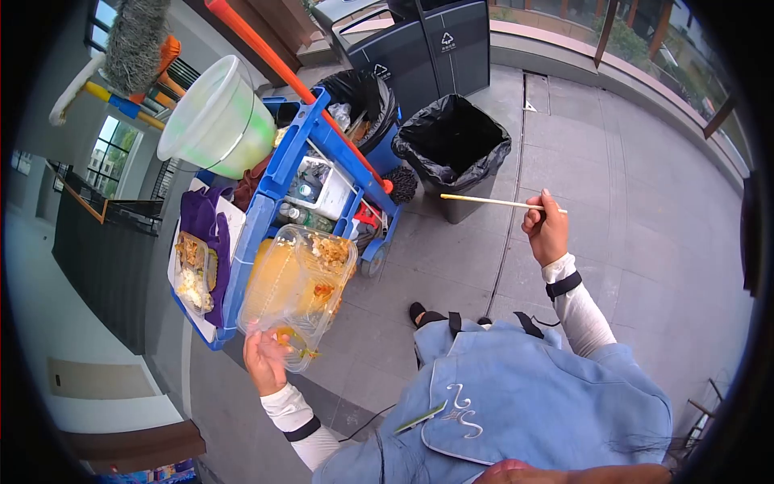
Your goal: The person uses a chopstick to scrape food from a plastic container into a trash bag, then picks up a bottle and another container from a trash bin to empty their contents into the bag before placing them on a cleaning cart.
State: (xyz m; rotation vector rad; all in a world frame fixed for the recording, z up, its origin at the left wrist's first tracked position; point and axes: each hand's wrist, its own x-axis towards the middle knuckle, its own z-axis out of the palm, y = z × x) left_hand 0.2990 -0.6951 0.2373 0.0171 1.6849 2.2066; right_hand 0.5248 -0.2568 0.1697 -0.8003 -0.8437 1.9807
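My left hand is closed on the lower edge of a clear plastic food container. The container is tilted, and scraps of rice and sauce-stained food cling in its compartments. Out to the right, my right hand pinches a pair of chopsticks; whether it is one stick or two pressed together is hard to see. The chopsticks point left, in front of a bin lined with a black bag. A second food container with rice in it lies on the cart, beside a purple cloth.
A blue cleaning cart stands at my left, carrying a pale bucket, a red-orange pole and a white box of bottles. Behind it are another bagged bin and dark recycling bins. Grey tiles cover the floor.
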